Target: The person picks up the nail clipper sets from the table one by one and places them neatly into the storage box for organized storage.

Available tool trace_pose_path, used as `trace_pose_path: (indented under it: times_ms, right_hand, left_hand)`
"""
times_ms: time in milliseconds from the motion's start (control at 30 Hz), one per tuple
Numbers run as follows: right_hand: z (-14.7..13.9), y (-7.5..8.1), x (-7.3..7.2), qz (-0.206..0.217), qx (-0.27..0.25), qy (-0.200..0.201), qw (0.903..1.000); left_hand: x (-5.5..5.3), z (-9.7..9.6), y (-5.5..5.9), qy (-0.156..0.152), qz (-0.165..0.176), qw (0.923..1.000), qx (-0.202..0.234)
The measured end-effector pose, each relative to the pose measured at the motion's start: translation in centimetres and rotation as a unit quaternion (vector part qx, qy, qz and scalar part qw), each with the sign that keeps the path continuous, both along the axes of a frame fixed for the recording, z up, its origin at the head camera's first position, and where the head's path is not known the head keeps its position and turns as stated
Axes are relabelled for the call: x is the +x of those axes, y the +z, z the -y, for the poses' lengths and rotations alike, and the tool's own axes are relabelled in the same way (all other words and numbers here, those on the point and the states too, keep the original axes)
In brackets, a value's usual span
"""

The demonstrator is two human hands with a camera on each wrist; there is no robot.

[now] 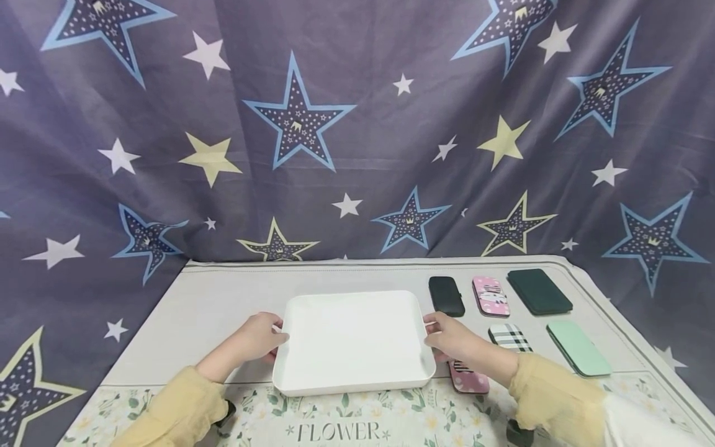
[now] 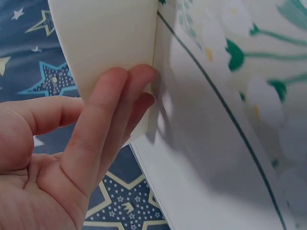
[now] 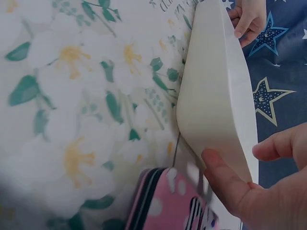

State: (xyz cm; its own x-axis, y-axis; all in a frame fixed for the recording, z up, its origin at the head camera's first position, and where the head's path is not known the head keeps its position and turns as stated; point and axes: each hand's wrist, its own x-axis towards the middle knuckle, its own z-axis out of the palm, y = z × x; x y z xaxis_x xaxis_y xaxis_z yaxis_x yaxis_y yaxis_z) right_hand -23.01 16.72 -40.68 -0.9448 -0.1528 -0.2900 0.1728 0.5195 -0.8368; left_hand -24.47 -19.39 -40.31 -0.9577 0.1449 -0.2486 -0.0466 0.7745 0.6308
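A white rectangular tray (image 1: 353,340) with low raised sides lies between my two hands in the head view. My left hand (image 1: 259,337) pinches its left rim, thumb on the inner side and several fingers (image 2: 108,96) flat against the outer wall. At the opposite rim, my right hand (image 1: 454,338) grips the tray the same way, its thumb over the edge and a fingertip (image 3: 213,160) on the outside wall. Just under the right hand, a pink dotted case (image 1: 470,380) is partly covered by it; this case also shows close up in the right wrist view.
Right of the tray lie several flat cases: black (image 1: 447,296), pink (image 1: 491,296), dark green (image 1: 539,291), plaid (image 1: 509,337) and mint green (image 1: 579,348). The table has a flower-printed cloth (image 1: 335,428) in front. A star-patterned curtain (image 1: 357,155) hangs behind.
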Motion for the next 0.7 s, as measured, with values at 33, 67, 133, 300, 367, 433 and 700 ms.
trace_pose_path:
  times_ms: [33,67,133,300,367,433,700]
  right_hand:
    - [-0.2,0.0,0.1,0.002,0.0,-0.001,1.0]
    - [-0.4,0.0,0.3,0.004,-0.001,0.0,1.0]
    - [-0.7,0.0,0.6,0.007,-0.005,0.001,1.0]
    - [-1.2,0.1,1.5,0.008,-0.007,0.002,0.9999]
    - [-1.3,0.1,1.8,0.006,-0.004,0.0,1.0]
    - [-1.4,0.2,2.1,0.006,-0.003,-0.001,1.0]
    - [-2.6,1.8,2.9,-0.119,0.151,0.105,0.9756]
  left_hand:
    - [0.0,-0.2,0.0,0.0,0.001,1.0,0.001]
    - [0.1,-0.4,-0.1,0.001,0.004,1.0,0.004]
    - [0.1,-0.7,-0.1,-0.002,0.006,1.0,0.005]
    - [0.0,-1.1,-0.2,-0.018,-0.003,0.9997,-0.016]
    - [-0.1,-1.3,-0.2,-0.023,-0.006,0.9994,-0.024]
    - [-0.2,-1.4,-0.2,-0.026,-0.007,0.9993,-0.028]
    - [-0.5,-1.5,-0.1,-0.031,-0.009,0.9991,-0.027]
